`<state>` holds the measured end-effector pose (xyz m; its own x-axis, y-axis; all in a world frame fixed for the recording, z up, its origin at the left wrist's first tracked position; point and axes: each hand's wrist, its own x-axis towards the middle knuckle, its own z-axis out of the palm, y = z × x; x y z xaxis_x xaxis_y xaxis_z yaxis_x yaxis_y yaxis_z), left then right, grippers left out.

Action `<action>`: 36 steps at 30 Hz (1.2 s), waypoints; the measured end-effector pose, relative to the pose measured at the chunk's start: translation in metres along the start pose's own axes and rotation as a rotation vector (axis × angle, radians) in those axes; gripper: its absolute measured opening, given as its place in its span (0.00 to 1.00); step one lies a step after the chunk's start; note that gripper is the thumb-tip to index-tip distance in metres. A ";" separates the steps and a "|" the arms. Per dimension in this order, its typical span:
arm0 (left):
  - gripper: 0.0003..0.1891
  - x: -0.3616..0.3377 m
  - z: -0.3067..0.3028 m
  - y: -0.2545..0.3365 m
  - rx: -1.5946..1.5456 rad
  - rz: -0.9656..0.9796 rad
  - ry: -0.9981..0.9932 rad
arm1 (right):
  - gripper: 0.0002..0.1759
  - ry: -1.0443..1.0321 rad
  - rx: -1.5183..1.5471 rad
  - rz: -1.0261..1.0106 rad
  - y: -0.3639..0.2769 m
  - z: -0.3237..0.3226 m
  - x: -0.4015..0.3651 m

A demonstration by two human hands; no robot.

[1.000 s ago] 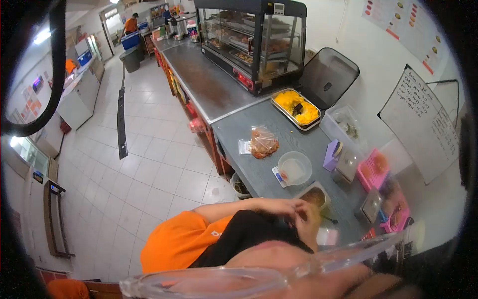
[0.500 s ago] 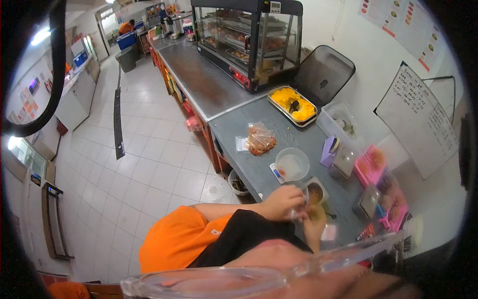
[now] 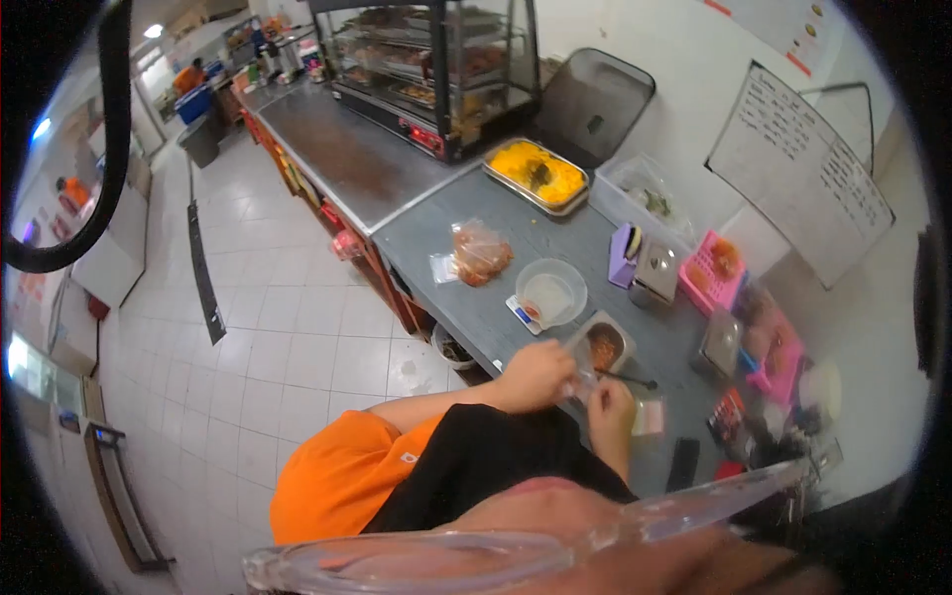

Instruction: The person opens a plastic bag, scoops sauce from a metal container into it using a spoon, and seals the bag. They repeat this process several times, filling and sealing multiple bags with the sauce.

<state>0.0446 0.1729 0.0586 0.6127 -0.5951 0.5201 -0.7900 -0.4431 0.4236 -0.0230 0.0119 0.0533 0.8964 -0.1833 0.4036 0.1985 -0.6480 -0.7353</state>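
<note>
Near edge of desk (image 3: 595, 248): left hand (image 3: 535, 375) and right hand (image 3: 610, 402) are both curled, fingers pinched on a small clear bag (image 3: 583, 383) held between them over the desk. Just beyond is a steel pan (image 3: 603, 345) of brown sauce. Farther left, a clear bowl (image 3: 550, 291), then bagged red food (image 3: 479, 253). Far end, a yellow-food tray (image 3: 537, 174).
</note>
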 end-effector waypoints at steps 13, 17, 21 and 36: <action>0.26 0.008 0.007 0.011 -0.315 0.080 -0.174 | 0.24 0.005 -0.152 -0.050 0.015 0.004 -0.024; 0.35 0.015 -0.001 0.000 -0.316 0.150 -0.341 | 0.22 0.042 -0.041 0.015 0.021 0.014 -0.035; 0.35 0.010 0.007 -0.010 -0.169 0.089 -0.419 | 0.14 0.004 0.125 0.035 0.030 0.015 -0.029; 0.32 -0.043 0.055 -0.070 -0.525 -0.469 -0.257 | 0.13 -0.108 0.039 0.050 0.113 0.018 0.034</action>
<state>0.0721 0.1929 -0.0343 0.8072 -0.5893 0.0354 -0.2938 -0.3489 0.8899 0.0374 -0.0549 -0.0258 0.9426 -0.1324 0.3066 0.1662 -0.6103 -0.7745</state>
